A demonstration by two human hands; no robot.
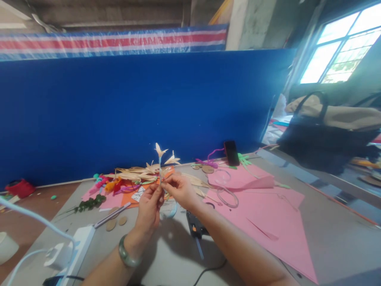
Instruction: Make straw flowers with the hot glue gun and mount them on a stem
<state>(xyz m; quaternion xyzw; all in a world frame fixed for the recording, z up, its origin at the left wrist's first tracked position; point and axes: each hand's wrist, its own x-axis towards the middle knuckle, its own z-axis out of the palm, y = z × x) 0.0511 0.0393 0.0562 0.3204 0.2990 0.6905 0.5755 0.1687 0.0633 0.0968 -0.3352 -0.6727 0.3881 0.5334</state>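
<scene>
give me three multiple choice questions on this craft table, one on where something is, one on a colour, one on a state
1. Where does the phone stand?
A. propped against the blue partition
B. flat on the white power strip
C. in the left hand

2. What colour are the big paper sheets at the right of the table?
A. green
B. pink
C. black

3. How is the straw flower stem held?
A. lying loose on the table
B. pinched upright by both hands
C. hanging from the wall

Answers:
1 A, it leans on the partition at the table's back edge.
2 B, they are plainly pink.
3 B, the left hand and right hand meet at its base.
</scene>
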